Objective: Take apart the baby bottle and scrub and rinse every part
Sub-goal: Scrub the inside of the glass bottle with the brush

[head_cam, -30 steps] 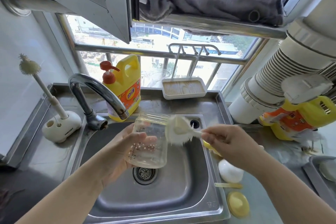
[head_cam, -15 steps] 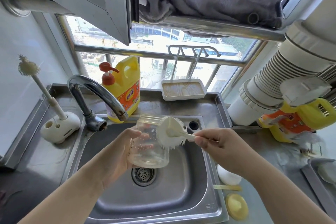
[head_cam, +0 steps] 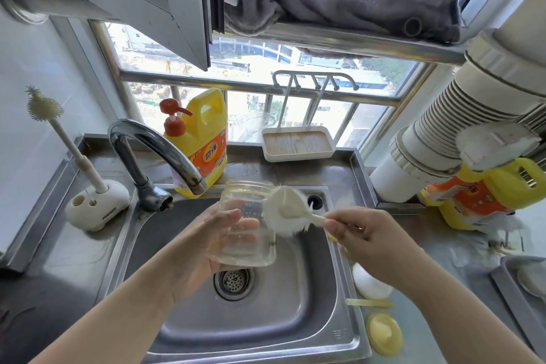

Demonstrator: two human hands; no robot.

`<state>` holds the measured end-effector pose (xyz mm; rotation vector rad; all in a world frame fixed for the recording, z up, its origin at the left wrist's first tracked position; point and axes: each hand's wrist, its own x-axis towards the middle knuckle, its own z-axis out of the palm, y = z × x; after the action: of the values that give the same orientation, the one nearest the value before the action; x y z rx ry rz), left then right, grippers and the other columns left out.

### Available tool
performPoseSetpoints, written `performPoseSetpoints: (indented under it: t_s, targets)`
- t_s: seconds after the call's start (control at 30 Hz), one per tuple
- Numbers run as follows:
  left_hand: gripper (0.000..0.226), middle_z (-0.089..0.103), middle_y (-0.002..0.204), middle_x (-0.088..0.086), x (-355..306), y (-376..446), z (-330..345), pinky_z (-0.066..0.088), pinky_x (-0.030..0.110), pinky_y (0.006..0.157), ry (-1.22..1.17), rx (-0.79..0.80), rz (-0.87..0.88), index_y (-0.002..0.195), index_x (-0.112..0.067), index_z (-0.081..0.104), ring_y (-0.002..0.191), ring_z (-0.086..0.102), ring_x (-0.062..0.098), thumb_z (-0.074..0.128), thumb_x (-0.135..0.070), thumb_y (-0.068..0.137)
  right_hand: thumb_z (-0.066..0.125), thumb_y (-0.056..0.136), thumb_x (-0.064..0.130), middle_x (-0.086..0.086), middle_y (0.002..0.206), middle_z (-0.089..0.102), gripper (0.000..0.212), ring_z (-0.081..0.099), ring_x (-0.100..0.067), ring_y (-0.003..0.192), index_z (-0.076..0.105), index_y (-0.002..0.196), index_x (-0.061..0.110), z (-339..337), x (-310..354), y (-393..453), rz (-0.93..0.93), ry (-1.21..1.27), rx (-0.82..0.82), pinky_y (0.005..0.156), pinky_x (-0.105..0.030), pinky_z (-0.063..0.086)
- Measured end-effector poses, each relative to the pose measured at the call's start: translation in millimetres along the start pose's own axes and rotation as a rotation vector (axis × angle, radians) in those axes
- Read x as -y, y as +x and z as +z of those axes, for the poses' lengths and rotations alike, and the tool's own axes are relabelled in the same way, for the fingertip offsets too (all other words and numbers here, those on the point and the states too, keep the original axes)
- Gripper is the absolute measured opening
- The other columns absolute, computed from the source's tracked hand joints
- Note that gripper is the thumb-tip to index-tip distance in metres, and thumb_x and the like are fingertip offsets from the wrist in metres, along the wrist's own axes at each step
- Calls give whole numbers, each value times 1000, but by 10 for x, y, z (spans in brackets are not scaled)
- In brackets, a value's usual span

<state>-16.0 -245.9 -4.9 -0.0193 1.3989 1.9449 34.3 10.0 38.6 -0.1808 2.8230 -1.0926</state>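
Bottle body (head_cam: 246, 224): clear plastic, no cap or nipple on it, threaded mouth tilted up toward 12 o'clock, base toward 6. Printed scale marks show faintly on the wall; not legible. It is held above the sink basin (head_cam: 189, 298), over the drain strainer (head_cam: 234, 280) and just at 5 o'clock from the faucet spout (head_cam: 165, 151).

Left hand (head_cam: 201, 241): fingers wrapped around the bottle from its 9 o'clock side, thumb across the near wall, fingertips seen through the plastic. Palm hides part of the bottle's left wall.

Bottle brush (head_cam: 285, 210): white round head with short bristles, pressed against the outside of the bottle near its mouth, at the bottle's 2 o'clock. Bristle edge is blurred. Right hand (head_cam: 366, 241): fingers curled on the brush handle, thumb and forefinger pinching it close to the head; rest of the handle is hidden in the fist.

On the counter at 4 o'clock from the sink: white dome-shaped piece (head_cam: 370, 284), partly behind the right forearm, cannot tell what it is; pale yellow strip (head_cam: 369, 303); yellow round disc (head_cam: 384, 334).

Further off: second brush (head_cam: 44, 106) upright in a white stand (head_cam: 97, 210) at 9 o'clock from the faucet; yellow detergent jug (head_cam: 204, 142) behind the spout.
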Motion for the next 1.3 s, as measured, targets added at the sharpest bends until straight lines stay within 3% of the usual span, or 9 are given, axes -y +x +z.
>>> performPoseSetpoints:
  t_s: [0.13, 0.23, 0.33, 0.53, 0.63, 0.77, 0.97, 1.17, 1.3]
  targets:
    - [95, 65, 115, 17, -31, -3, -8, 55, 41, 76, -30, -5, 16, 123, -21, 55, 101, 65, 34, 88, -51, 39, 56, 89, 39, 19, 71, 60, 14, 53, -1, 66, 67, 84, 46, 23, 44, -36, -13, -40, 161, 64, -26, 44]
    - [93, 64, 118, 16, 13, -4, -25, 54, 45, 79, -27, -25, -4, 126, -22, 51, 104, 64, 36, 86, -46, 44, 54, 86, 44, 15, 62, 58, 15, 49, -2, 57, 64, 76, 49, -82, -22, -35, 22, -37, 75, 59, -29, 44]
    - [78, 65, 116, 16, 26, 7, 56, 55, 42, 76, -37, -2, 7, 124, -22, 53, 101, 65, 34, 78, -39, 52, 56, 90, 34, 22, 63, 57, 16, 50, 1, 58, 65, 81, 44, -39, 82, 46, -12, 19, 36, 56, -13, 38]
    - [85, 65, 116, 15, -3, -22, -12, 55, 44, 78, -6, -29, 30, 125, -19, 50, 102, 66, 33, 78, -42, 48, 55, 87, 42, 8, 61, 56, 13, 46, -3, 54, 66, 82, 46, -65, -6, -33, 45, -33, 129, 58, -32, 43]
    - [87, 67, 113, 13, -23, -9, 36, 56, 42, 80, -19, 8, 45, 121, -21, 54, 102, 65, 29, 83, -45, 43, 55, 89, 37, 10, 55, 52, 16, 41, -3, 50, 67, 82, 45, -52, 54, 47, 36, 60, -4, 54, -24, 37]
    - [88, 67, 112, 13, -32, -12, 58, 55, 40, 84, 36, -7, 47, 123, -21, 52, 102, 65, 30, 77, -46, 43, 55, 90, 35, 15, 58, 50, 14, 42, -1, 55, 70, 90, 37, 52, 170, 21, -6, 70, 106, 56, -14, 32]
    - [107, 65, 118, 14, 33, 15, -2, 57, 35, 68, -79, -22, -20, 122, -16, 52, 94, 66, 26, 90, -50, 27, 53, 84, 48, 7, 58, 50, 17, 40, -3, 52, 68, 89, 43, -13, -59, -53, 85, 54, 71, 57, -25, 35]
    - [74, 61, 122, 12, -18, 78, 26, 51, 48, 91, 76, -4, -34, 125, -25, 56, 108, 61, 31, 72, -55, 59, 56, 89, 35, 6, 59, 48, 14, 39, -3, 53, 70, 89, 34, 37, 31, -47, 68, 94, 65, 55, -17, 31]
    - [59, 68, 112, 8, 0, 81, 136, 55, 42, 82, 56, 61, -48, 116, -29, 61, 103, 66, 28, 74, -40, 60, 54, 90, 36, 9, 58, 47, 14, 38, -3, 54, 68, 89, 41, 94, 63, -18, 39, 156, 83, 56, -19, 32]
